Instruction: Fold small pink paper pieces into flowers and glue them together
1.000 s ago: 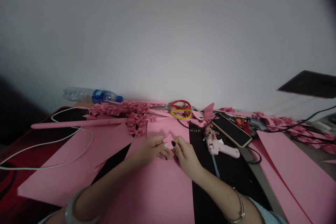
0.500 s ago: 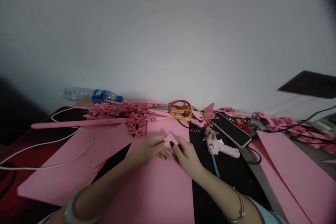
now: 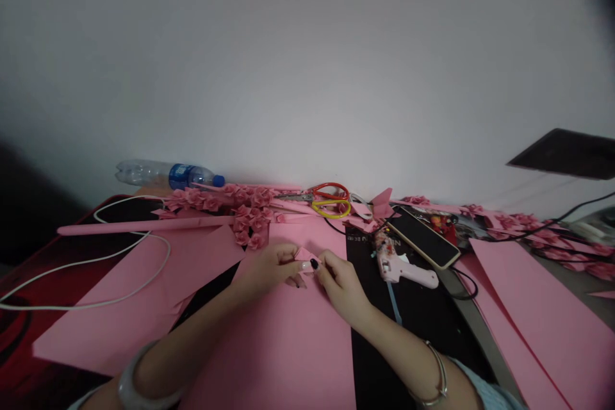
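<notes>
A small folded piece of pink paper (image 3: 302,254) is pinched between my two hands, its pointed top facing away from me. My left hand (image 3: 277,267) is closed on its left side, with the thumb laid across the front. On the right side, my right hand (image 3: 340,278) grips it between thumb and fingers. Both thumb tips meet at the paper's lower middle. Under the hands lies a large pink sheet (image 3: 288,346). The fingers hide part of the small paper's folds.
Behind the hands lie pink paper roses (image 3: 252,221), a rolled pink stick (image 3: 144,226) and red-and-yellow-handled scissors (image 3: 331,200). A glue gun (image 3: 406,270) and phone (image 3: 425,238) are on the right. A plastic bottle (image 3: 168,174) lies by the wall. A white cable (image 3: 96,304) loops on the left.
The small folded paper has turned and shifted slightly left in my fingers. My left thumb has slid right until its tip meets the right thumb. Everything else stays put.
</notes>
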Available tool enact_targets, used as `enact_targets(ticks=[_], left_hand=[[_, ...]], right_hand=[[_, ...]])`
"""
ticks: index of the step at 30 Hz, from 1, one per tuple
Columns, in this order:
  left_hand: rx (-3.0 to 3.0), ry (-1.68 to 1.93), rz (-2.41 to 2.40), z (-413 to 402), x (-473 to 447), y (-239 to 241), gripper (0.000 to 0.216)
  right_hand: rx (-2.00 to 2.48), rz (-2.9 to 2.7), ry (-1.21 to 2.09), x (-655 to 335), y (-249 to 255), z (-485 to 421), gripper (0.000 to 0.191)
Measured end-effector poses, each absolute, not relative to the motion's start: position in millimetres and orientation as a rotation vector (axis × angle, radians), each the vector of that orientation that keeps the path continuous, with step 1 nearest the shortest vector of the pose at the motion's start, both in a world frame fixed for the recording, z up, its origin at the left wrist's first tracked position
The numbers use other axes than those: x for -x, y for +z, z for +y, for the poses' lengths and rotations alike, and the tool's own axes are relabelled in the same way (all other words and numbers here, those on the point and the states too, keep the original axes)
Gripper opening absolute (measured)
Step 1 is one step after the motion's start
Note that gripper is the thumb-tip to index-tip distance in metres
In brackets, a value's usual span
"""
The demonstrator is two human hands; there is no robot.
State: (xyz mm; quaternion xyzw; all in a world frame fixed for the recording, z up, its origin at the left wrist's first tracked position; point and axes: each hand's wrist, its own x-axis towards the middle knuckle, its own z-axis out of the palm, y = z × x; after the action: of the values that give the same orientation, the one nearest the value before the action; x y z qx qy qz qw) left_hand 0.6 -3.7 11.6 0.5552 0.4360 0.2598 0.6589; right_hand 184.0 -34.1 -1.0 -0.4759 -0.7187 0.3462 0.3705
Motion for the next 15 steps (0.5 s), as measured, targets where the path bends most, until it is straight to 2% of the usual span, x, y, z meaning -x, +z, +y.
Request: enact_targets(ticks=[15], left_hand=[[-1.311, 0.522, 0.960, -7.5, -1.1, 11.9, 0.025]], right_hand=[[1.241, -1.750, 0.971, -183.5, 1.2, -34.6, 0.023]])
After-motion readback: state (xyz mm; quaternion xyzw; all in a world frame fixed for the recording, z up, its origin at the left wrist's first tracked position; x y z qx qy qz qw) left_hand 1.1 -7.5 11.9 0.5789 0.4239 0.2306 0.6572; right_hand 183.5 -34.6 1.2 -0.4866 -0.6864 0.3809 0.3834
